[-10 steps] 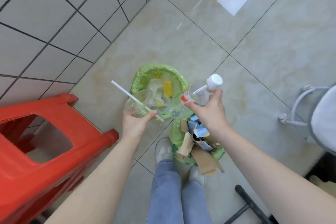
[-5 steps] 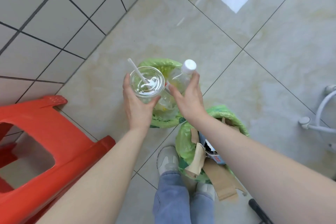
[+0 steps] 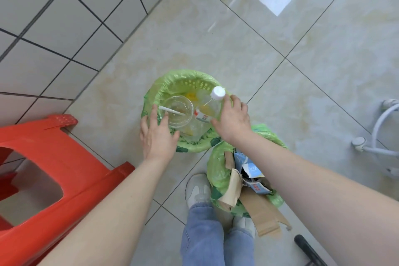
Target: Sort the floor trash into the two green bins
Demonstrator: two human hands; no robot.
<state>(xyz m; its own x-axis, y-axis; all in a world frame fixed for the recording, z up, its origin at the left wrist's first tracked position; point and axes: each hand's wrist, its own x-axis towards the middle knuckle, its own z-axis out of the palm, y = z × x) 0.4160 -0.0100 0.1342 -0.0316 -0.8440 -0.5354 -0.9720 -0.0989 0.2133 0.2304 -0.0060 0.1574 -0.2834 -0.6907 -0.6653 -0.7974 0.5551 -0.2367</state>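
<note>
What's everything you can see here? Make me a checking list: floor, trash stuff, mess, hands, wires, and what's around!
Surface: glossy beige tile floor.
Job's things: far green bin holds a clear plastic cup with a straw and a white-capped bottle; near green bin holds cardboard and a blue carton.
Clutter: nothing seen loose on the floor.
Grippers: left hand open beside the cup; right hand on the bottle, fingers relaxed.
Cables: nothing seen.
Surroundings: red stool, tiled wall, white tubing, shoes.
</note>
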